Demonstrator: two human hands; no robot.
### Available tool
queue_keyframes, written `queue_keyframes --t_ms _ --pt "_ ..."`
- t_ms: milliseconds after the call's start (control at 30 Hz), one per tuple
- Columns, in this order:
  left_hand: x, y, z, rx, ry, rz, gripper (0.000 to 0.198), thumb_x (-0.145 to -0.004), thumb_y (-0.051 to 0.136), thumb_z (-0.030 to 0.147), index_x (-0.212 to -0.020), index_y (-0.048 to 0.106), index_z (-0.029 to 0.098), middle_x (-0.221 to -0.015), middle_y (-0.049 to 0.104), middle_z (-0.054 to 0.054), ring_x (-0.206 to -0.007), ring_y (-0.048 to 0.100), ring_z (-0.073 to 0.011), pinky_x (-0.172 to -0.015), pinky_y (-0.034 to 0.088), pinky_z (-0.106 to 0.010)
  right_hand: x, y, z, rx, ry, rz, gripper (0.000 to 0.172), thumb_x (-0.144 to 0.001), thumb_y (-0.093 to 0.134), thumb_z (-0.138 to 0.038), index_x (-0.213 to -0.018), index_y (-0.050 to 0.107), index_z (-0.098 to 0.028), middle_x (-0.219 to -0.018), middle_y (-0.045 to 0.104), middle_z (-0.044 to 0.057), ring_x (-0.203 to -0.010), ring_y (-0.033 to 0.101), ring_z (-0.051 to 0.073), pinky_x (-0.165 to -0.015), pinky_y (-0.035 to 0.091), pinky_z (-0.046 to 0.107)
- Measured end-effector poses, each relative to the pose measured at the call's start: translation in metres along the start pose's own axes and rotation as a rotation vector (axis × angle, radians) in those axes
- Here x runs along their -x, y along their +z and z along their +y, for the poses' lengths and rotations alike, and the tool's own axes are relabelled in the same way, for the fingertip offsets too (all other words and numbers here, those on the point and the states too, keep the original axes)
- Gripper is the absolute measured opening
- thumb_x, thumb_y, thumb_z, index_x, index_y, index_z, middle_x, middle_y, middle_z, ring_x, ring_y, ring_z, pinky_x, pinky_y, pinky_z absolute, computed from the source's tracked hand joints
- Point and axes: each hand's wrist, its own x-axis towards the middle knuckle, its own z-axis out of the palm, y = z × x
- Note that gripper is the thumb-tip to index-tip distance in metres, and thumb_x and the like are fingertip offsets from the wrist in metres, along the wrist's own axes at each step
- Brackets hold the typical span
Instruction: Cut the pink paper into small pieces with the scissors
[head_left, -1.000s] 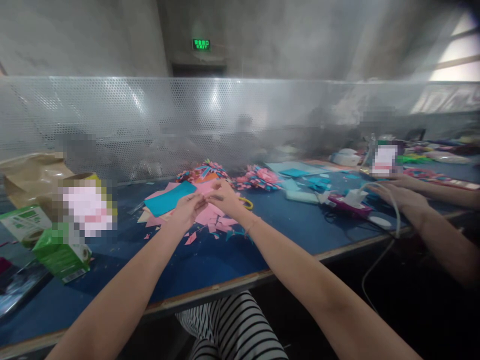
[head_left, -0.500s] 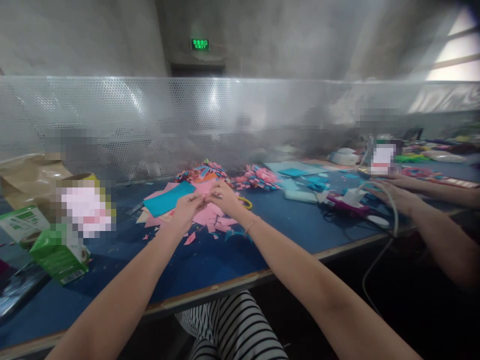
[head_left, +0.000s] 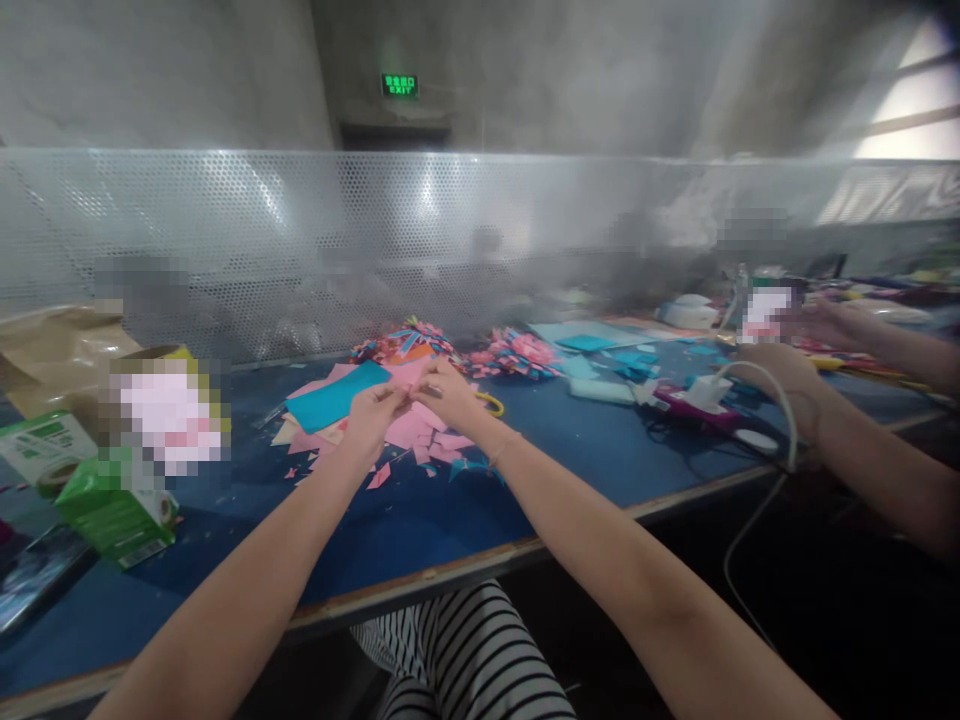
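Observation:
My left hand (head_left: 377,412) and my right hand (head_left: 442,392) meet fingertip to fingertip over a heap of cut paper. Both are pinched closed around a small pink piece of paper (head_left: 409,388), mostly covered by the fingers. Beside my left hand a blue sheet (head_left: 337,396) lies on top of pink sheets. Small pink scraps (head_left: 424,430) are spread just below my hands. The yellow handle of a tool (head_left: 491,403) shows right of my right hand. Behind them sit bunches of folded pink and blue paper (head_left: 525,354).
Green boxes (head_left: 120,515) and a brown paper bag (head_left: 64,355) stand at the left. To the right are a purple power strip (head_left: 694,408) with a white cable (head_left: 787,420), light blue sheets (head_left: 592,340) and another person's arms (head_left: 862,430). A perforated screen (head_left: 300,250) backs the blue table.
The other person's hands at the right have shifted, one lifting toward the back of the table. My own hands hold nearly the same position.

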Motion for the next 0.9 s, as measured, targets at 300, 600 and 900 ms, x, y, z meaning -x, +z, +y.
queue_keyframes --t_ms 300,600,900 --pt "-0.004 -0.004 -0.003 -0.044 0.041 -0.003 0.025 -0.046 0.07 0.026 -0.066 0.063 0.012 -0.061 0.061 -0.001 -0.059 0.056 -0.0098 -0.072 0.045 -0.029 0.002 0.0 -0.004 0.013 -0.044 -0.029 0.008 -0.073 0.052 -0.017 -0.066 0.056 -0.017 -0.078 0.043 0.003 -0.077 0.044 0.012 -0.071 0.04 0.028" --pt "-0.005 -0.006 -0.006 -0.108 0.064 0.008 0.023 -0.046 0.069 0.026 -0.063 0.062 0.012 -0.059 0.061 -0.002 -0.055 0.055 -0.0106 -0.067 0.046 -0.029 0.004 -0.004 -0.004 0.017 -0.051 -0.092 0.009 -0.074 0.05 -0.017 -0.069 0.057 -0.018 -0.079 0.041 0.003 -0.076 0.043 0.012 -0.07 0.039 0.027" --pt "-0.007 -0.008 -0.009 -0.069 0.048 -0.018 0.025 -0.047 0.069 0.029 -0.064 0.062 0.011 -0.062 0.062 -0.003 -0.059 0.056 -0.0105 -0.071 0.046 -0.029 0.002 -0.002 -0.006 -0.065 0.05 -0.104 0.011 -0.074 0.048 -0.019 -0.067 0.055 -0.016 -0.08 0.043 0.003 -0.076 0.044 0.011 -0.071 0.039 0.027"
